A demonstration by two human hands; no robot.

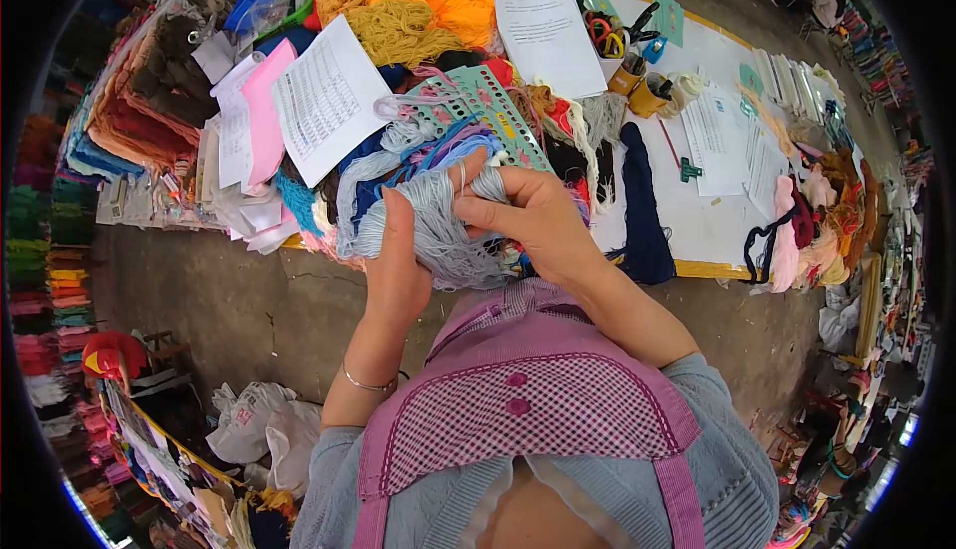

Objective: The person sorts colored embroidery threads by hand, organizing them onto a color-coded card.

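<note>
A thick skein of pale grey-blue yarn point(428, 216) is held up between my two hands at the table's front edge. My left hand point(398, 255) supports it from the left, thumb upright; a ringed finger shows at the top of the strands, and the other fingers are hidden behind the yarn. From the right, my right hand point(533, 220) curls thumb and fingers around the skein's right end. Just beyond the hands lie blue and lilac yarn hanks point(468, 141) and a green card with punched holes point(488, 101).
Orange and mustard yarn point(418, 1) is heaped at the back. Printed sheets point(329, 101) lie left of it, another sheet point(551, 41) behind. Pen cups point(647, 96), a navy hank point(645, 211) and pink yarn point(785, 235) occupy the right. White plastic bags point(264, 425) sit on the floor.
</note>
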